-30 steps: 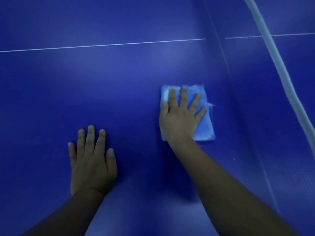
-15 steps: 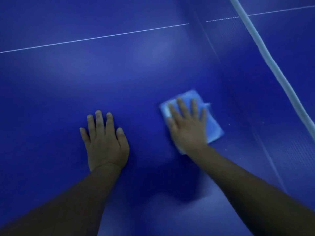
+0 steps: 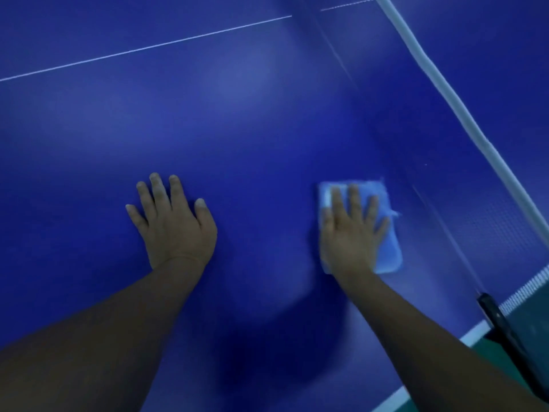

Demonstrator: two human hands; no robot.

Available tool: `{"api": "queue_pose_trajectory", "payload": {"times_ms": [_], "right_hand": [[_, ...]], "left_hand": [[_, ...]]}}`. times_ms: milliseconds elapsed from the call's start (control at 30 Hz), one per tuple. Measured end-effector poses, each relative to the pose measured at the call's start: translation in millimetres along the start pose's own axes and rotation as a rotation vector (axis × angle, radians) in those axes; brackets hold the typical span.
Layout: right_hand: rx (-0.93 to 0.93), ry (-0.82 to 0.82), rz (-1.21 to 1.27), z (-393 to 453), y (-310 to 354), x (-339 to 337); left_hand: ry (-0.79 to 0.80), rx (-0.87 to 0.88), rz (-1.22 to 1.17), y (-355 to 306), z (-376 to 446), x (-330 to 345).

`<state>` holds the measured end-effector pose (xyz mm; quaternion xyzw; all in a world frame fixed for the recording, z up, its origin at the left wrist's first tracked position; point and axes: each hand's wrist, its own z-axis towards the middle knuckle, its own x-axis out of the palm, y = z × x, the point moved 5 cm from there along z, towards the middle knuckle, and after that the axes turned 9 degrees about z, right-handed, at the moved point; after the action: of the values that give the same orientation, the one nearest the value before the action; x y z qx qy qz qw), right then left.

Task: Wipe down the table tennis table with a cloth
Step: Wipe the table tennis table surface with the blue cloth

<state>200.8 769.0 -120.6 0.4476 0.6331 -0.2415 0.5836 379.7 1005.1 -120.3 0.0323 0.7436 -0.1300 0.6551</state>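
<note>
1. The right hand (image 3: 352, 233) lies flat, fingers straight and slightly spread, pressing on the cloth (image 3: 386, 248).
2. The cloth is a folded light-blue rectangle lying on the blue table (image 3: 237, 129), at about 4 o'clock from the middle of the view; its far edge and right side show past the fingers.
3. The left hand (image 3: 175, 227) rests palm down on the bare table at about 8 o'clock, fingers straight and holding nothing, well apart from the cloth.
4. The net (image 3: 505, 227), with its white top band, runs from 12 o'clock down to 4 o'clock, near the cloth's right side but not touching it.
5. A thin white line (image 3: 148, 49) crosses the table at 11 o'clock.
6. The black net post (image 3: 502, 322) stands at the table's white edge at 4 o'clock.
</note>
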Motion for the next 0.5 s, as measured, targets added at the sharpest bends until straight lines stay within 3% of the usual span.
{"api": "queue_pose_trajectory", "payload": {"times_ms": [67,133,200,267,333,433,500], "right_hand": [[0.185,-0.016,0.077,-3.2,-30.2,-5.8],[0.263,-0.052,0.112,-4.3,-16.5,-0.9],[0.145,-0.037,0.124,-7.3,17.4,8.4],[-0.097,0.018,0.061,-17.4,36.0,17.6],[-0.138,0.03,0.031,-22.8,5.5,12.8],[0.184,-0.105,0.07,-49.8,-99.3,-12.0],[0.412,-0.089,0.138,-74.3,-152.6,-20.5]], "left_hand": [[0.011,0.012,0.019,-0.9,0.4,-0.8],[0.024,0.024,-0.007,-0.4,-1.2,-3.8],[0.012,0.081,-0.101,0.9,-6.2,-8.1],[-0.019,0.242,-0.16,-3.2,-19.0,-13.5],[-0.025,0.47,-0.128,-14.3,-41.6,-13.9],[0.039,0.691,-0.041,-25.4,-75.7,-4.2],[0.067,0.755,0.033,-25.5,-85.8,3.9]]}}
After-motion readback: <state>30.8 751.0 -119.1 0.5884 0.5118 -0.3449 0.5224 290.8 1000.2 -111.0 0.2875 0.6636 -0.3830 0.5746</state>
